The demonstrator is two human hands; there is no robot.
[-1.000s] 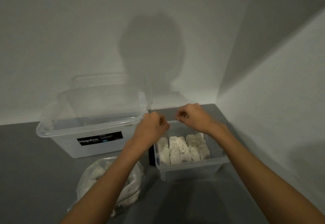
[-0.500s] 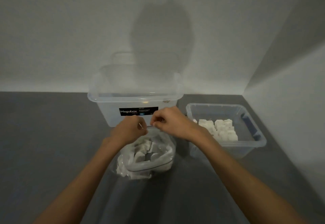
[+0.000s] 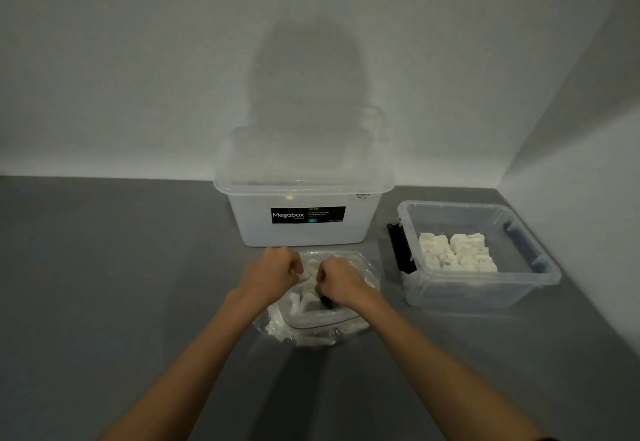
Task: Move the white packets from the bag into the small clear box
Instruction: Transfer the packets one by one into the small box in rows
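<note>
Change: both grips had moved from over the box to the bag, lower centre; another pickup was likely starting.
Left grip: curled at the bag's mouth; hold unclear.
Right grip: curled inside; hold unclear.
Packets: a batch in the box, centre right; more in the bag.

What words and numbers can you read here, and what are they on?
"Megabox": black label on the big clear box.
"12L", seemingly: small blue patch on that label.
Other label lines: too small to read.
The small sticker on the box rim: too blurred to read.
</note>
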